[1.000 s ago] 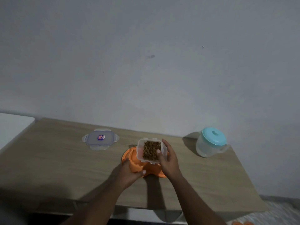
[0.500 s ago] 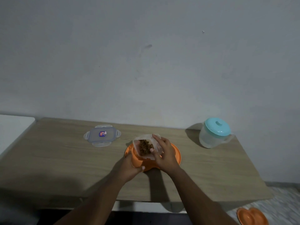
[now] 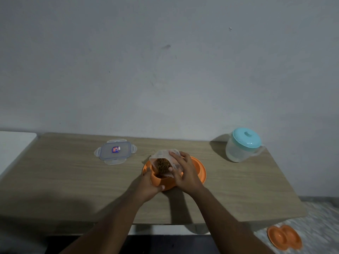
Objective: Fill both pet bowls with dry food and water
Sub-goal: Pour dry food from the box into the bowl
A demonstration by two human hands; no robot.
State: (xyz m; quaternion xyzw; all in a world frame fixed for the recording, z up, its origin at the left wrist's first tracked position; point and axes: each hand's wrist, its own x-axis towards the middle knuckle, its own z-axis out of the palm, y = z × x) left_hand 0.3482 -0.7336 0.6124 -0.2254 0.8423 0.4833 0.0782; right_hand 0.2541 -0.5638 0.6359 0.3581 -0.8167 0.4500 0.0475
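Reaches in with both bare forearms from the near side of the orange bowl [image 3: 200,171]. Clasps the bowl's near-left rim with the left hand [image 3: 148,184], thumb across its front wall. Grips a tipped clear container [image 3: 162,154] above the bowl with the right hand [image 3: 185,173], fingers curled over its side.

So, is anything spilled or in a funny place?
No spill shows. One odd thing: a second pet bowl lies down on the floor, off the table, while the right hand tips the food container into the tabletop bowl.
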